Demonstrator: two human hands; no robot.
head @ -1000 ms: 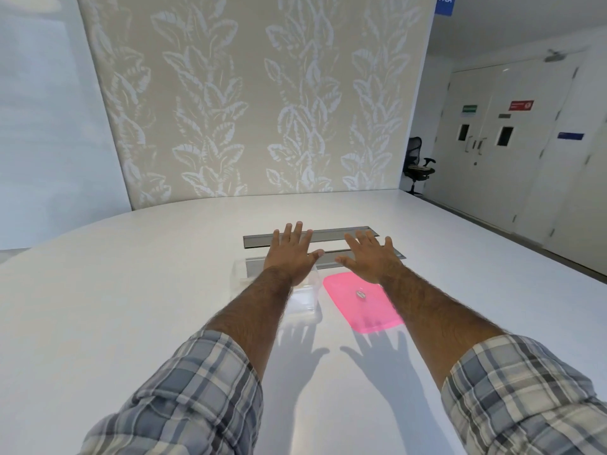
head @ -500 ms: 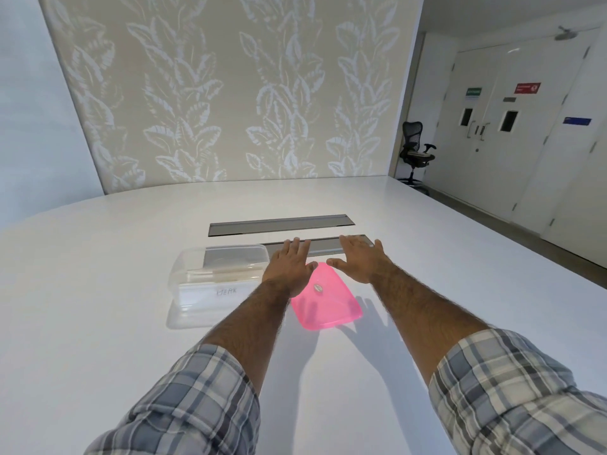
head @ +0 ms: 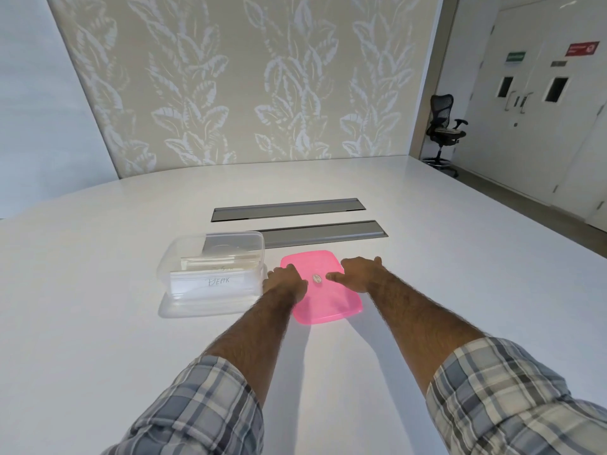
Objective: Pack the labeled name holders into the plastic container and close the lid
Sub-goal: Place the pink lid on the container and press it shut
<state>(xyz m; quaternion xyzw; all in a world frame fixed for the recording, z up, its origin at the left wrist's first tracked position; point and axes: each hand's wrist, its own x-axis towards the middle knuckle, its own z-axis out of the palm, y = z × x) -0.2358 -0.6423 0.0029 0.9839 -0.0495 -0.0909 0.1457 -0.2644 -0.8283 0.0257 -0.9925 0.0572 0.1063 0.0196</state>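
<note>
A clear plastic container (head: 184,257) stands on the white table left of centre, with no lid on it. Inside lie white name holders (head: 216,284); the front one bears a handwritten name. To its right a pink lid (head: 331,307) lies flat on the table. My left hand (head: 285,280) rests palm down on the lid's left edge, next to the container's right wall. My right hand (head: 361,272) lies on the lid's right part, thumb pointing at the small round knob (head: 317,278) in its middle. Neither hand has the lid lifted.
Two long grey cable hatches (head: 289,209) (head: 325,233) are set into the table (head: 98,339) behind the container and lid. A black office chair (head: 443,126) stands at the far right by white double doors. A leaf-patterned wall closes the far side.
Both hands have drawn back from the grey hatches and come down onto the pink lid. The view has swung left, so the container now shows fully.
</note>
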